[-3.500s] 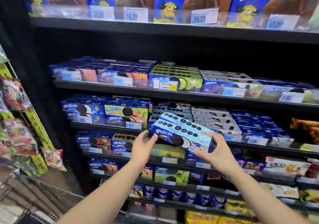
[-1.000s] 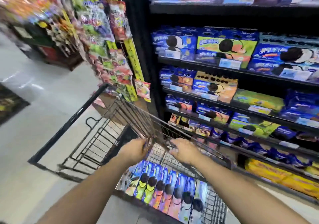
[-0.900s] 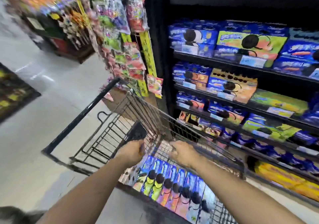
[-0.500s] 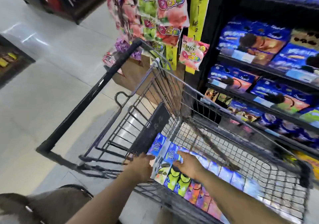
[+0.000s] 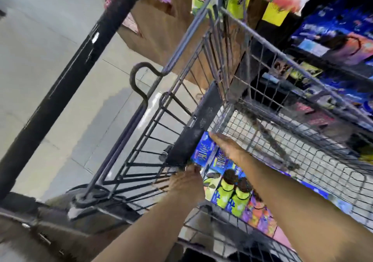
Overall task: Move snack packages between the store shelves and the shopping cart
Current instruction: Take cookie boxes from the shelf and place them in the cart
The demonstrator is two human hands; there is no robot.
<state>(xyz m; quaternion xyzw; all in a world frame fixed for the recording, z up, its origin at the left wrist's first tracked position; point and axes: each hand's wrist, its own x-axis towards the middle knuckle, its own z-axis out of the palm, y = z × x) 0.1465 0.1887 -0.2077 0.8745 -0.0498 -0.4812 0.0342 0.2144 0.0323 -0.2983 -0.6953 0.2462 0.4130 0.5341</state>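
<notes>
Grey floor tiles (image 5: 50, 69) fill the left of the view, and blurred shelved packages (image 5: 343, 37) show at the right, beyond the wire wall of the shopping cart (image 5: 218, 55). Down inside the basket, at its near left corner, a blue box (image 5: 201, 150) stands on edge against the dark panel (image 5: 197, 128) at the cart's handle end. It is the outermost of a row of boxes (image 5: 234, 191) packed side by side. Its long axis seems to run away from the person, parallel to its neighbours, though motion blur makes the far end hard to trace. Both hands are at this box and bracket it. The left hand (image 5: 185, 183) is at its near end, on the side next to the panel, with only its back showing, so I cannot tell whether its fingers close on the box. The right hand (image 5: 228, 147) lies flat, with straight fingers (image 5: 217, 138) laid along the box's other side. Neither hand is clearly the nearer. Any lift or settling would likely run along that long axis, with the panel hemming in the left side.
</notes>
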